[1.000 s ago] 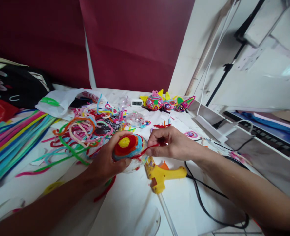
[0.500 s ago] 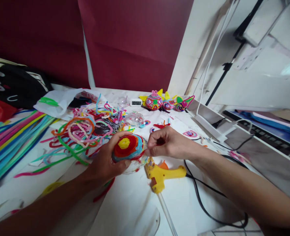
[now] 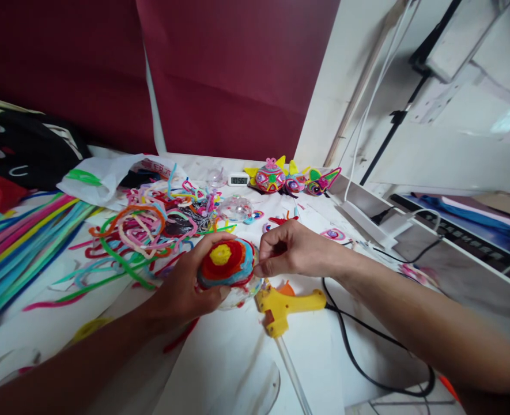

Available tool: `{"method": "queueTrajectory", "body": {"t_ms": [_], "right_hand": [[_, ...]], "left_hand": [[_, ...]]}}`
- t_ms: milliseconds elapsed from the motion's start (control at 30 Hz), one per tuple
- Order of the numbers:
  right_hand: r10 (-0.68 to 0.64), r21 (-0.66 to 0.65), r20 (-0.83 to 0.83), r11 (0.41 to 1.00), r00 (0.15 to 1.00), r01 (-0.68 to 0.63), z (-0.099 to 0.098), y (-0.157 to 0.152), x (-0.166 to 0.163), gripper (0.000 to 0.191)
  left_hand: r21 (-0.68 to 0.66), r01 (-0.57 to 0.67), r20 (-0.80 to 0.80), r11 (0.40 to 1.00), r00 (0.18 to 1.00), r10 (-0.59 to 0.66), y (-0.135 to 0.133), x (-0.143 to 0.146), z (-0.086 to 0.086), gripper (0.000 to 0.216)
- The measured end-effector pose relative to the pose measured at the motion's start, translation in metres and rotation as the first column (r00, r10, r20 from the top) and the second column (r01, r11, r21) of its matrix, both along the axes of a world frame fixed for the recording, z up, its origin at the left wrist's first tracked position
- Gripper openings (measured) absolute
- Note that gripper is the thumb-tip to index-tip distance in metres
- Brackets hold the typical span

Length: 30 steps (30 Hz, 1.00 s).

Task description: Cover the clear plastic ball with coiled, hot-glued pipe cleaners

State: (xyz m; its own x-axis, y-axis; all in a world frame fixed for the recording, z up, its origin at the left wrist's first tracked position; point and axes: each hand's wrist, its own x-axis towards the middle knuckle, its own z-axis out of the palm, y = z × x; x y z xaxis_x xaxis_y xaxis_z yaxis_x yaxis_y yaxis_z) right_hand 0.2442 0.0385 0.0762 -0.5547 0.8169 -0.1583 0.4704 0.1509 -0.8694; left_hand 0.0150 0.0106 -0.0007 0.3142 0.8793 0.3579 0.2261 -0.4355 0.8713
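Note:
My left hand (image 3: 185,282) is wrapped round a clear ball (image 3: 229,268) covered in rings of fuzzy wire: yellow in the middle, then red, orange and blue. My right hand (image 3: 291,251) is closed in a pinch against the ball's right edge. What its fingertips press is hidden; a red fuzzy wire showed there a second ago. Just below the ball lies a yellow glue gun (image 3: 283,305) with a black cord (image 3: 367,369).
A tangle of coloured fuzzy wires (image 3: 151,230) and straight bundles (image 3: 17,242) lie left. Behind are a bare clear ball (image 3: 236,208), a small clock (image 3: 239,180), finished decorated balls (image 3: 295,180) and a white plastic bag (image 3: 108,176). A power strip (image 3: 367,222) runs along the right.
My right hand has moved left to the ball's edge, drawing the red wire in against it until the wire no longer shows. The left hand keeps its hold.

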Motion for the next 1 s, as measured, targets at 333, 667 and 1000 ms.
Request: {"method": "queueTrajectory", "body": {"t_ms": [333, 667, 1000], "right_hand": [[-0.023, -0.014, 0.043, 1.000, 0.999, 0.023, 0.002, 0.000, 0.000, 0.024], [-0.008, -0.096, -0.061, 0.995, 0.998, 0.002, -0.003, 0.001, 0.002, 0.029], [-0.050, -0.127, -0.136, 0.991, 0.989, 0.032, -0.003, -0.006, 0.001, 0.045]], "left_hand": [[-0.114, 0.097, 0.031, 0.989, 0.995, -0.094, -0.004, 0.000, 0.009, 0.054], [-0.182, 0.196, 0.088, 0.964, 0.979, -0.182, 0.004, -0.005, -0.001, 0.059], [-0.295, 0.299, 0.238, 0.907, 0.943, -0.234, -0.001, -0.005, 0.003, 0.057]]}}
